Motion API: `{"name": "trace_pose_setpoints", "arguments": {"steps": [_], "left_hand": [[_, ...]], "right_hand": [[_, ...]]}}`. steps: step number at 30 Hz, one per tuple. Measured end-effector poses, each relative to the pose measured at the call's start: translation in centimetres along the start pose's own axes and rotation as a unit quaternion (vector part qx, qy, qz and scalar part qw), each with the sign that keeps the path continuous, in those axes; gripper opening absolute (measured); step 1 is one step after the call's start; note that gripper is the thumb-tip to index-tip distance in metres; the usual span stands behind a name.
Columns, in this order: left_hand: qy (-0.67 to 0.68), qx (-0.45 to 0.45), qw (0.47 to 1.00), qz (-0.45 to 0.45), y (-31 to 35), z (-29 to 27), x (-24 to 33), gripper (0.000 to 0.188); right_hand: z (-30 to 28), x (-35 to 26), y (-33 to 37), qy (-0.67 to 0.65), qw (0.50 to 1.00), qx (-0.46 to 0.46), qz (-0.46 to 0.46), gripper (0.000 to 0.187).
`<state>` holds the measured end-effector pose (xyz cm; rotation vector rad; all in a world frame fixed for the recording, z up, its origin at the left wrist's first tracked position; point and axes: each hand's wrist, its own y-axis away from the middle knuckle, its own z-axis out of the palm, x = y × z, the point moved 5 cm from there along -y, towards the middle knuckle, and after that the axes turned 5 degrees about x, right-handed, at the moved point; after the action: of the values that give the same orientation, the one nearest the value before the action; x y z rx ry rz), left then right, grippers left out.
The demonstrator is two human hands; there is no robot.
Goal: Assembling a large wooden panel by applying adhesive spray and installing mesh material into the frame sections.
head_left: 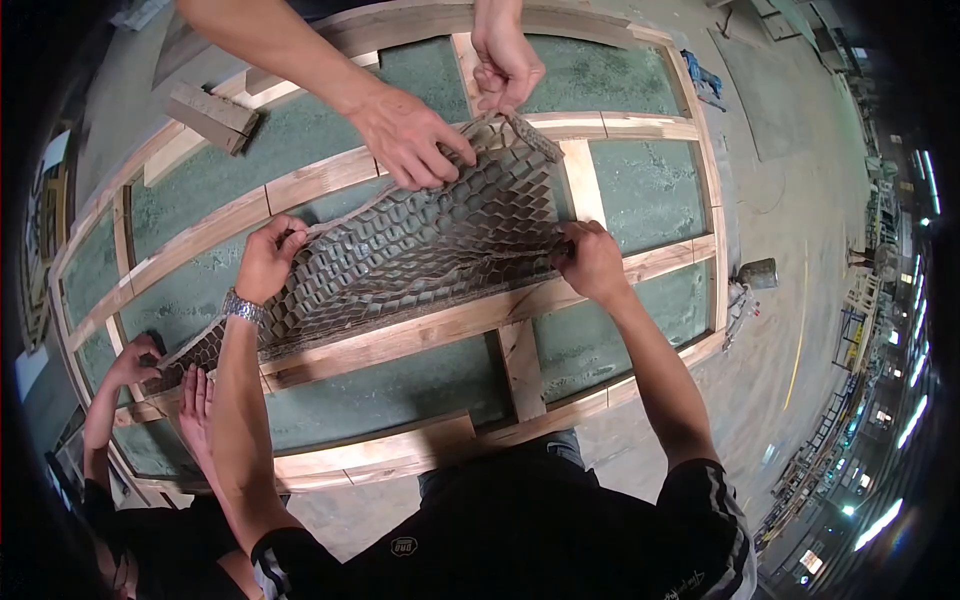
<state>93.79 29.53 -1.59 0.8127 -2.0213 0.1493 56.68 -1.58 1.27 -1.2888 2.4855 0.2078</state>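
A sheet of brown honeycomb core hangs partly spread over a wooden frame with green board behind its bars. At the sheet's left part, my left hand, with a metal watch on the wrist, pinches the edge. My right hand is closed on the sheet's right edge, beside a crossbar. Across from me, a co-worker's two hands hold the far edge and the raised corner. At the lower left, another person's hands touch the sheet's narrow left end.
A wood block rests at the frame's far left. Beyond the right edge a blue power tool lies on the floor, and a dark can-like container stands further down. Racks and materials line the far right.
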Motion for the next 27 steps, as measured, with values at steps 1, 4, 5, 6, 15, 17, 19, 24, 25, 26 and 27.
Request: {"name": "trace_pose_setpoints", "arguments": {"steps": [1,4,5,6,15,17,19,24,25,26,27], "left_hand": [[-0.002,0.0,1.0,0.001,0.2,0.0,0.1,0.011],[0.031,0.011,0.999,-0.016,0.5,-0.2,-0.1,0.011],[0.026,0.015,0.999,-0.024,0.5,-0.2,-0.1,0.01],[0.022,0.019,0.999,-0.033,0.5,-0.3,-0.2,0.01],[0.014,0.027,1.0,0.008,-1.7,-1.7,0.8,0.012],[0.022,0.021,1.0,-0.006,-1.6,-1.4,2.7,0.012],[0.029,0.02,0.999,0.028,-2.2,-0.8,1.9,0.013],[-0.006,0.054,0.998,0.041,-2.9,-1.3,2.6,0.014],[-0.016,0.071,0.996,0.056,-3.3,-1.3,3.1,0.014],[-0.016,0.071,0.996,0.056,-3.3,-1.0,3.5,0.014],[-0.04,0.074,0.995,0.048,-3.4,-0.7,3.8,0.015]], "right_hand": [[0.2,0.1,-0.3,-0.002,1.0,0.001,0.001,0.037],[1.0,0.3,-0.5,0.022,0.996,-0.068,0.06,0.036],[0.1,-0.4,-0.5,0.009,0.996,-0.072,0.059,0.034],[-0.3,-0.8,-0.6,-0.005,0.995,-0.076,0.059,0.031],[-0.5,-1.3,0.2,0.026,0.989,-0.012,-0.144,0.018],[0.4,-1.9,-0.1,0.033,0.99,-0.01,-0.138,0.017],[0.4,-1.7,0.2,0.045,0.991,0.002,-0.125,0.016],[-0.1,-1.0,0.2,0.081,0.996,0.027,-0.033,0.014],[0.1,-0.9,0.2,0.081,0.996,0.027,-0.034,0.014],[0.3,-0.7,0.2,0.038,0.998,0.04,-0.028,0.016],[0.4,-0.4,0.3,-0.005,0.998,0.053,-0.022,0.019]]}}
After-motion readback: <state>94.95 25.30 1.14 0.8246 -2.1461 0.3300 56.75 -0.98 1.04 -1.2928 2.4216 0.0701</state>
